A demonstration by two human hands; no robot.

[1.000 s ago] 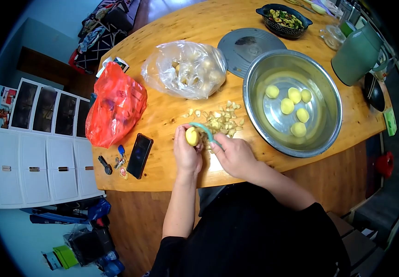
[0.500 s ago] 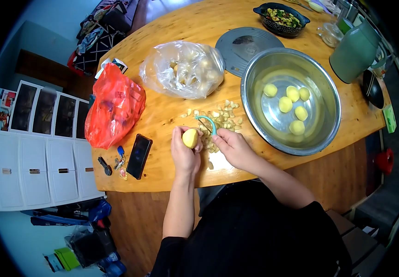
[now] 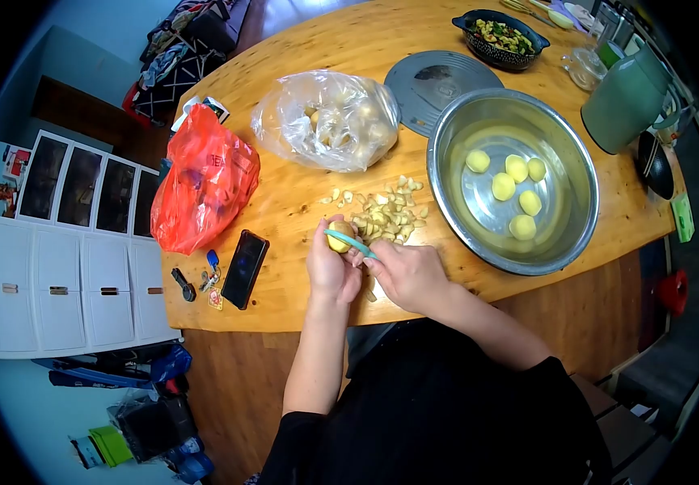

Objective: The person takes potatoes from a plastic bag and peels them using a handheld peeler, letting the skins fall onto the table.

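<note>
My left hand is wrapped round a yellow, partly peeled potato near the table's front edge. In my right hand is a teal peeler, its head lying across the top of the potato. Just beyond both hands a heap of peelings is spread on the wood. To the right stands a large steel basin holding several peeled potatoes. A clear plastic bag with unpeeled potatoes lies behind the peelings.
On the left of the table are a red plastic bag, a black phone and keys. Behind the basin are a grey round mat, a dish of food and a green jug.
The peeler has come from beside the potato back onto it, with my right hand shifting left. The potato has turned in my left hand.
</note>
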